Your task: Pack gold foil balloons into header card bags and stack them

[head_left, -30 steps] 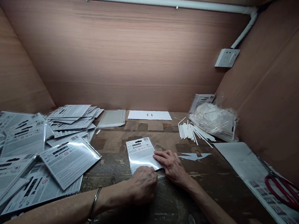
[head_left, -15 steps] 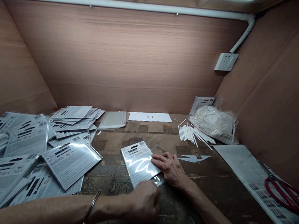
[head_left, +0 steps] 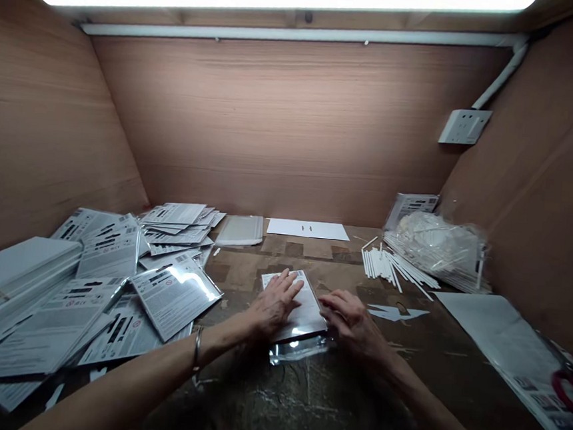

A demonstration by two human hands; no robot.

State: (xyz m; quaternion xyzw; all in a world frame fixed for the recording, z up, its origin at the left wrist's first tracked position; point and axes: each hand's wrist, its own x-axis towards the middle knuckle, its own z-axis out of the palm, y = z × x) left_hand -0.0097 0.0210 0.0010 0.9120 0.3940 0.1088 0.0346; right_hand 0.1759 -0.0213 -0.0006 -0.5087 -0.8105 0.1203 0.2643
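Note:
A printed white card in a clear plastic sleeve (head_left: 303,318) lies in front of me on the worn brown tabletop. The sleeve's loose clear flap sticks out past the card on the near side and catches the light. My left hand (head_left: 274,306) rests flat on top of the card, fingers stretched out and slightly apart. At the sleeve's right edge is my right hand (head_left: 352,321), its fingers bent and drawn together on that edge. A thin white cut-out piece (head_left: 398,314) lies just beyond my right hand.
Sleeved cards (head_left: 173,299) lie heaped at left, beside a banded stack of white card (head_left: 21,265). Clear sleeves (head_left: 240,230) and a white strip (head_left: 285,227) lie at the back. White sticks (head_left: 380,263), a plastic bag (head_left: 435,238) and red-handled scissors (head_left: 569,390) are at right.
My left hand has moved from the sleeve's near edge up onto the card and opened flat. The right hand has slid off the card to its right edge. The view has tilted up.

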